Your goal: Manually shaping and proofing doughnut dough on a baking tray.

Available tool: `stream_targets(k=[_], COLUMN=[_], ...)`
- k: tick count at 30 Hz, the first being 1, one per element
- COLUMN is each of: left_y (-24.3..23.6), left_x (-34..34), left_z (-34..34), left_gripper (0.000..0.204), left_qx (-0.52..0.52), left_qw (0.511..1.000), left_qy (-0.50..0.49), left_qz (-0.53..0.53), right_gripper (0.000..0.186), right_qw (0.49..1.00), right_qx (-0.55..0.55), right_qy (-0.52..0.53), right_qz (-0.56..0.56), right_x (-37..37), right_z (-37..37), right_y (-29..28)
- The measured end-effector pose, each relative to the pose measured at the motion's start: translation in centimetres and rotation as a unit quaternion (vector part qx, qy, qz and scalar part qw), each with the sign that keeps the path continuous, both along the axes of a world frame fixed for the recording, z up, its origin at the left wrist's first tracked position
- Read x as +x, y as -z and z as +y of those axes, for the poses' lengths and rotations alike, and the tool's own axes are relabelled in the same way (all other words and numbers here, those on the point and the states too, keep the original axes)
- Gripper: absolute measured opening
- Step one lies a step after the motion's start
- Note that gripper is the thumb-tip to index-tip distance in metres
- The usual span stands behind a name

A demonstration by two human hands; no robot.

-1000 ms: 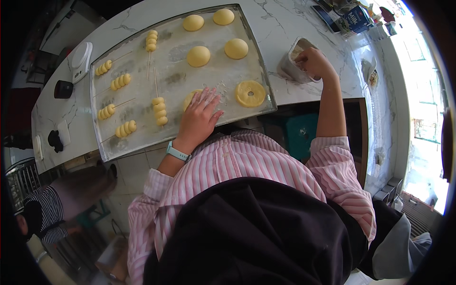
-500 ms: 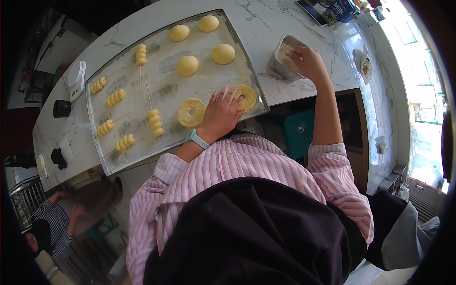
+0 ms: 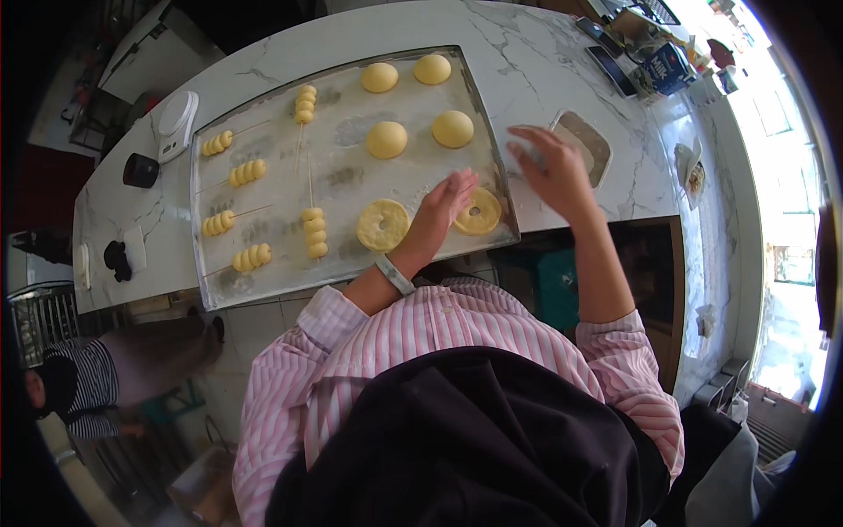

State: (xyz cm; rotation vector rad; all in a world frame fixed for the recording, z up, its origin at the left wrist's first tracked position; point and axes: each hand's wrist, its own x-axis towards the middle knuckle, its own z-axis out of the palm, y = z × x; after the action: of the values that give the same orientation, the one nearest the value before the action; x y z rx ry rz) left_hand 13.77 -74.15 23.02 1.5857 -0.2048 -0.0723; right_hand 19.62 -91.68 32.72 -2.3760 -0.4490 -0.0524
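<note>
My left hand (image 3: 436, 212) is open, its fingers stretched out and lightly dusted, over the near right part of a metal baking tray (image 3: 347, 206). It is between two flattened dough rings: one ring (image 3: 372, 227) on its left, the other ring (image 3: 484, 211) by its fingertips. Nothing shows in its grasp. My right hand (image 3: 560, 174) is open as well, fingers apart, in the air between the tray's right edge and a rectangular metal container (image 3: 590, 140) holding something pale and powdery. Round dough balls (image 3: 386, 140) and several skewered dough twists (image 3: 314, 234) lie on the tray.
The tray lies on a marble-patterned counter (image 3: 518, 44). A white kitchen scale (image 3: 177, 123) and a black cup (image 3: 140, 170) stand at the left. A phone (image 3: 612, 72) and a blue carton (image 3: 667, 68) are at the back right. Another person (image 3: 92, 382) is at the lower left.
My right hand has come out of the metal container and moved left toward the tray. My left hand has lifted off the right dough ring, uncovering its centre hole. The view has shifted.
</note>
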Motion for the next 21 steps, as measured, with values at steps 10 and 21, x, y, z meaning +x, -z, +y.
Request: stream_targets(k=[10,21], left_y=[-0.7,0.2], left_x=[1.8,-4.6], left_z=[10.3,16.1], left_gripper=[0.087,0.061], left_qx=[-0.643,-0.665], left_qw=[0.737,0.721], left_qy=[-0.063,-0.179], left_qz=[0.201,0.073], right_gripper=[0.057,0.063], right_qw=[0.936,0.912], right_qx=[-0.155,-0.213], right_qy=[-0.228,-0.278], right_qz=[-0.217,-0.213], right_x=[4.6,4.8], right_z=[11.9,13.9], right_y=[10.5,12.1])
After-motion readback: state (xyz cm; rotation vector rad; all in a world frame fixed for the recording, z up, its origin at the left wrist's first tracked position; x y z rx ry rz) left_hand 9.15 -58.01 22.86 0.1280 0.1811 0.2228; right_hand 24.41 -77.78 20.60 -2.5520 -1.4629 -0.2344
